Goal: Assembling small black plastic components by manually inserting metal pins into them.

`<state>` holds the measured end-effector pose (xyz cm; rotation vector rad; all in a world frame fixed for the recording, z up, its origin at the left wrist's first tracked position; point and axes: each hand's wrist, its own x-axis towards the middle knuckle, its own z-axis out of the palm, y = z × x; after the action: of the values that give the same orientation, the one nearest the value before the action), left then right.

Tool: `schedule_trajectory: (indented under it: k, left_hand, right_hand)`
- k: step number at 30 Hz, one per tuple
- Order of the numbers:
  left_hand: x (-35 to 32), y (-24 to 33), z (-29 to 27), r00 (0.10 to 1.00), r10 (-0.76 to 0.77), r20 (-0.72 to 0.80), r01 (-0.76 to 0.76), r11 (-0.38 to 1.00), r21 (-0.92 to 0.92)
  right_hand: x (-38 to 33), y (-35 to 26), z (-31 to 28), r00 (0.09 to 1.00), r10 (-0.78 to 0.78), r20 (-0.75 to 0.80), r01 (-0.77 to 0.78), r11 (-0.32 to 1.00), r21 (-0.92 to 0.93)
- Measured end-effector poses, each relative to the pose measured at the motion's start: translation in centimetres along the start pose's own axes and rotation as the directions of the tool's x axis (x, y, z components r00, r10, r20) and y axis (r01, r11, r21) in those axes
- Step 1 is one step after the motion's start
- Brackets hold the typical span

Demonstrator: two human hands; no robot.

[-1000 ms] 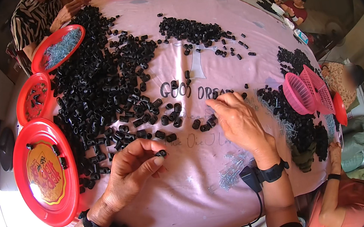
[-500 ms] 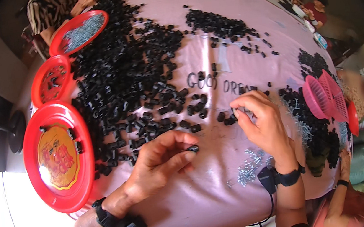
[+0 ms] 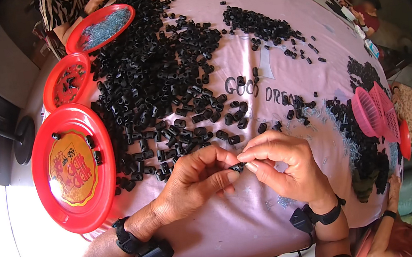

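Note:
Between the thumb and fingers of my left hand (image 3: 197, 179) is a small black plastic fitting (image 3: 236, 167). My right hand (image 3: 286, 165) meets it from the other side, its thumb and fingertips pinched together against the fitting's end. Whatever those fingertips hold is too small and covered to name. Beyond both hands spreads a big heap of similar black fittings (image 3: 152, 78), with several loose ones at its near edge. A small scatter of silvery screws (image 3: 285, 201) shows just under my right hand.
Red plates stand along the left: a large one (image 3: 40, 166), a smaller one (image 3: 50, 86), and one holding screws (image 3: 108, 26). Pink baskets (image 3: 365, 112) stand at the right beside more black fittings (image 3: 371, 158). Other people sit around the pink-covered table (image 3: 219, 230).
My right hand has come left and nearer to meet my left hand at the black fitting. My left hand has shifted slightly right. The whole view has shifted a little.

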<state>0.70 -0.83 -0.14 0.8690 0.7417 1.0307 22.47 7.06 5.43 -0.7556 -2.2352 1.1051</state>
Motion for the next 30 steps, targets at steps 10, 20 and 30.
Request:
schedule_trajectory:
  k: [10, 20, 30]
  left_hand:
    - [0.1, 0.1, 0.1, 0.999, -0.007, -0.04, 0.008, 1.0, 0.011]
    - [0.1, -1.0, -0.3, 0.997, 0.064, -0.047, -0.064, 0.998, -0.002]
    - [0.2, -0.6, 0.0, 0.996, 0.067, -0.062, -0.07, 0.997, -0.042]
  right_hand:
    - [-0.2, -0.3, 0.0, 0.996, 0.09, 0.01, -0.09, 0.996, 0.015]
    - [0.1, 0.3, 0.5, 0.995, -0.1, -0.015, 0.099, 0.993, -0.068]
    - [-0.3, 0.4, 0.9, 0.995, 0.071, -0.064, -0.068, 0.997, 0.036]
